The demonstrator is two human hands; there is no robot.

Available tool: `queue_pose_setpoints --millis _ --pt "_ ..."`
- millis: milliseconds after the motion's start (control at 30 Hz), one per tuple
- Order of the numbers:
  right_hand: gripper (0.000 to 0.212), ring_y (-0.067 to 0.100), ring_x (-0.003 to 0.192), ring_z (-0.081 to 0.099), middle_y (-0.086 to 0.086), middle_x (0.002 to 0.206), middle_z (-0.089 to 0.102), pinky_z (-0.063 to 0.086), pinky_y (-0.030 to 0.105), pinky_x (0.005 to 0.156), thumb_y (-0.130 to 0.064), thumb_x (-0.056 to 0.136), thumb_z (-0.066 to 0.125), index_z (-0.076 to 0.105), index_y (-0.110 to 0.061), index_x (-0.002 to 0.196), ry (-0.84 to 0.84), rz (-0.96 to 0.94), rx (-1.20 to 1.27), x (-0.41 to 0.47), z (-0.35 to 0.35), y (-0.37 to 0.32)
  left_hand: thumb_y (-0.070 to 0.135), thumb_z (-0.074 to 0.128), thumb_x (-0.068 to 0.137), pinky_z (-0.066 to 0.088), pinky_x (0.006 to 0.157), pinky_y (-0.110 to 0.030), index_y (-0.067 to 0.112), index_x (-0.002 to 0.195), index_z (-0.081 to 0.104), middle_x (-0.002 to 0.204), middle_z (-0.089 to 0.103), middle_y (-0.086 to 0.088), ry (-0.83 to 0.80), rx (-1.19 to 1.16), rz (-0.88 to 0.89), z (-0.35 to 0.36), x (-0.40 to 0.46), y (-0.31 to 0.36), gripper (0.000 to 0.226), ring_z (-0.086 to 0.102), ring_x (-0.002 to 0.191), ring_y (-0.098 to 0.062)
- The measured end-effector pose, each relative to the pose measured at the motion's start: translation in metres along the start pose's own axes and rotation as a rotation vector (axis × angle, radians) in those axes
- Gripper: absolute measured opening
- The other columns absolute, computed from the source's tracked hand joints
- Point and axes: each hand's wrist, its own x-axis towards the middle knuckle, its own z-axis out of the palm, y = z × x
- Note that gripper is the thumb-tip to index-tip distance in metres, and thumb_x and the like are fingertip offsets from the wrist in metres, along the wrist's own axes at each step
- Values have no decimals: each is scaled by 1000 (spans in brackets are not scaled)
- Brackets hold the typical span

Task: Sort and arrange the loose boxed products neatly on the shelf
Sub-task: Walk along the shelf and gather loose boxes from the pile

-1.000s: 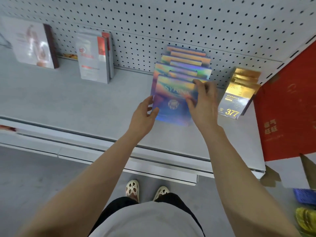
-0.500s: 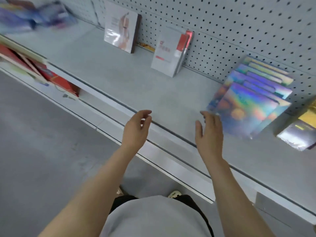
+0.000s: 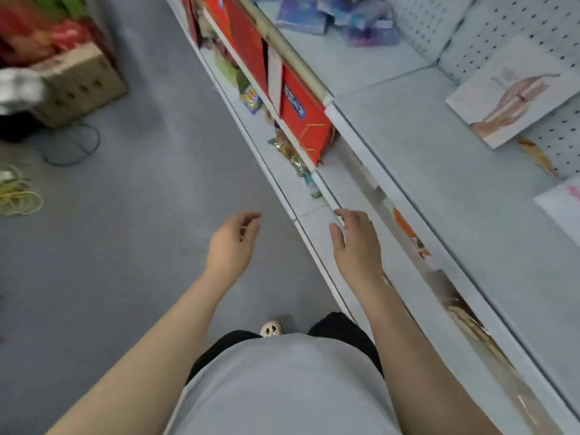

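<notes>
A heap of loose blue and purple boxes [image 3: 342, 18] lies blurred on the grey shelf [image 3: 439, 171] at the far top. A pale flat box [image 3: 514, 89] with a figure printed on it leans against the pegboard at the right. The corner of a white box [image 3: 565, 208] shows at the right edge. My left hand [image 3: 232, 243] hangs over the floor, away from the shelf, fingers loosely curled and holding nothing. My right hand [image 3: 354, 243] hovers over the lower shelf's front edge, fingers apart, also holding nothing.
Red boxes [image 3: 301, 117] stand on the lower shelf with snack packets beside them. On the grey floor at the left are a cardboard carton [image 3: 78, 83], a dark cable and coiled yellow cord [image 3: 18, 196]. My foot shows below.
My hands let go of the iridescent boxes and drew back. The view has swung left along the shelf, so those boxes are out of sight and the loose heap has come into view.
</notes>
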Motion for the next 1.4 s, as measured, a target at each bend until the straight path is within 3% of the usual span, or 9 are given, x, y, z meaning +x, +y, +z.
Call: queue_pose_setpoints --millis 267,500,667,900,1067,1167,1233,1333,1400 --pt "33 22 114 53 6 125 59 41 31 93 -27 102 47 54 -13 130 -188 -178 -15 128 83 -78 30 50 97 48 81 -27 31 113 63 100 67 11 143 -51 -206 -70 92 -51 20 65 92 -10" --pt "33 23 115 52 5 124 60 41 34 96 -27 101 49 55 -14 130 -201 -225 -14 288 138 -107 23 53 97 42 77 -24 22 114 64 106 66 6 190 46 -203 -108 237 -55 20 59 86 -10" --pt "33 27 112 53 9 120 61 39 35 97 -24 98 53 57 -11 128 -109 -224 -30 431 133 -127 24 54 96 43 80 -25 22 117 62 113 64 5 123 96 -136 -132 373 -26 23 60 92 -11" --pt "43 37 116 52 19 127 57 40 44 96 -17 90 59 53 -5 132 128 -179 -226 625 96 -135 28 54 96 45 93 -32 22 130 55 129 57 2 -10 201 79 -138 560 29 34 56 115 -16" --pt "57 41 122 45 22 133 50 38 48 97 -26 90 58 42 -7 142 308 165 -410 718 70 -101 26 55 96 43 96 -35 17 134 52 134 54 -3 -143 229 313 -126 694 77 39 56 115 -22" --pt "68 41 134 34 24 145 38 32 52 105 -44 94 51 31 -9 149 226 477 -500 741 62 -74 25 57 95 41 97 -34 16 135 53 133 55 -5 -231 270 468 -113 757 110 41 55 116 -23" --pt "73 41 136 32 23 148 36 28 55 109 -59 92 41 33 -12 147 141 630 -516 747 68 -64 25 57 95 37 97 -30 15 136 53 134 55 -6 -294 311 556 -104 791 130 42 54 119 -25" --pt "80 41 133 36 22 145 41 29 56 107 -68 85 29 42 -12 141 159 682 -555 747 85 -65 27 56 95 35 100 -31 13 140 48 140 50 -8 -425 373 640 -86 835 150 47 51 122 -28" --pt "74 39 135 34 20 147 39 28 55 107 -64 88 39 41 -13 142 203 700 -564 745 93 -68 28 57 95 33 105 -33 10 141 46 143 48 -10 -496 414 694 -71 862 158 51 46 128 -28"
